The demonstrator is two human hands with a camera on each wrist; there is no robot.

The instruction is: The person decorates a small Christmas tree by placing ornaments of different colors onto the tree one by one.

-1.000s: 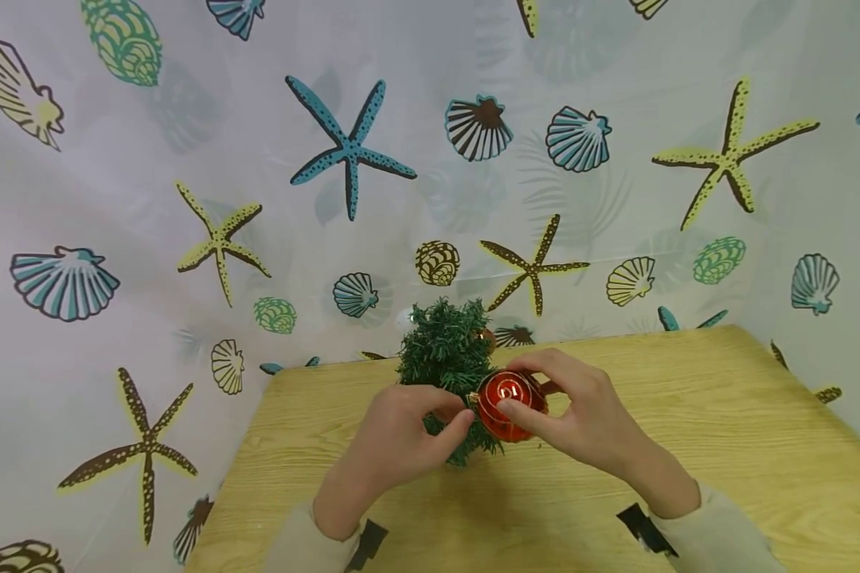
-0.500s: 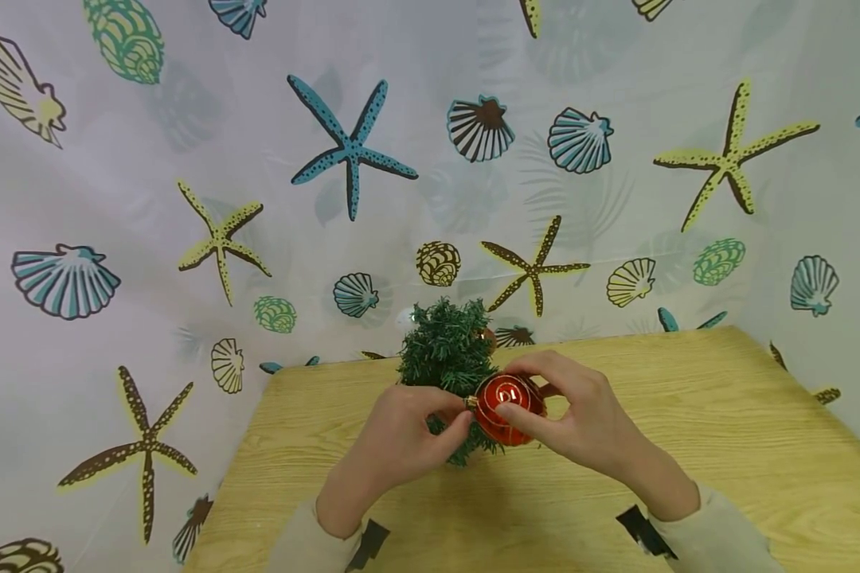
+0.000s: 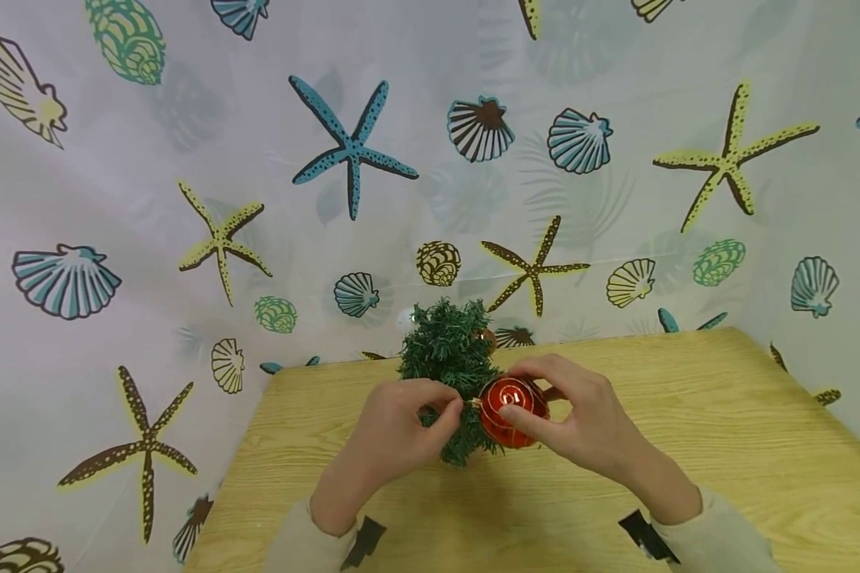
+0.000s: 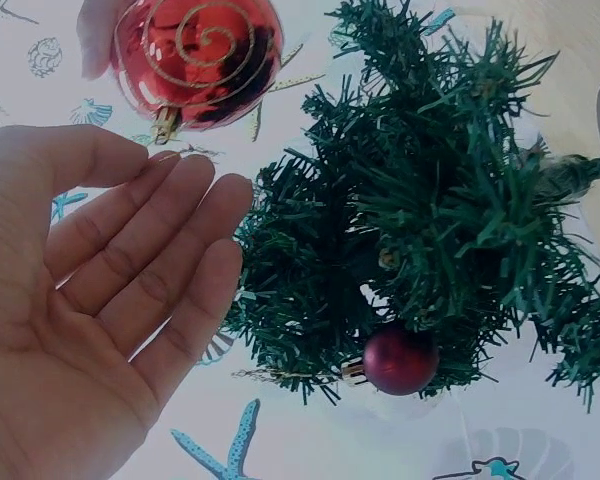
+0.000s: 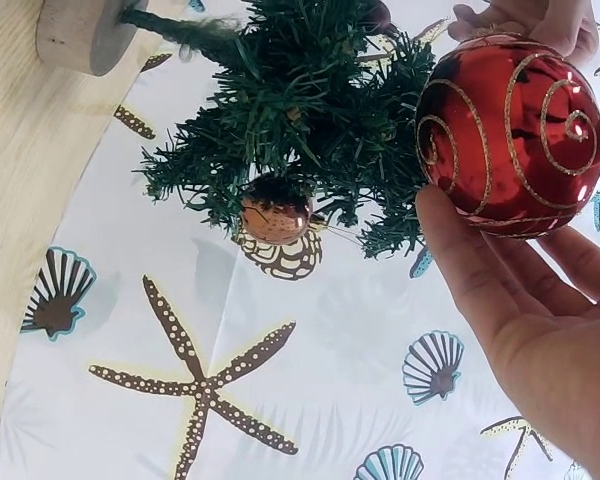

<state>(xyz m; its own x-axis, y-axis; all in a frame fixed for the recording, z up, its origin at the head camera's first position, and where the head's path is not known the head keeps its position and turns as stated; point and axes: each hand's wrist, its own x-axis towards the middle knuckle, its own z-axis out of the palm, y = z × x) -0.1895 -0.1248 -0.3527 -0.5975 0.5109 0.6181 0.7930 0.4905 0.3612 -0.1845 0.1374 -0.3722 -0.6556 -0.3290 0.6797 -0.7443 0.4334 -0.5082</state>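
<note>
My right hand (image 3: 580,410) holds a large shiny red Christmas bauble (image 3: 512,414) with gold glitter swirls, fingers and thumb curved round it. The bauble's gold cap (image 4: 165,122) points toward my left hand (image 3: 401,430). Left thumb and index fingertip pinch a thin gold string (image 4: 195,151) close to that cap; the other fingers are loosely bent. Just behind both hands stands a small green artificial Christmas tree (image 3: 444,342). A small dark red bauble (image 4: 401,358) and a copper-coloured bauble (image 5: 276,210) hang in its branches.
The tree's round wooden base (image 5: 80,35) shows in the right wrist view. A pale wooden table (image 3: 652,398) lies beneath. White cloth (image 3: 294,239) printed with starfish and shells surrounds it. At the tree's back left is a whitish, clear-looking ball (image 3: 406,318).
The left hand has drawn slightly left from the bauble's cap, leaving a small gap with the string between. The bauble and right hand have shifted slightly right and down since half a second ago.
</note>
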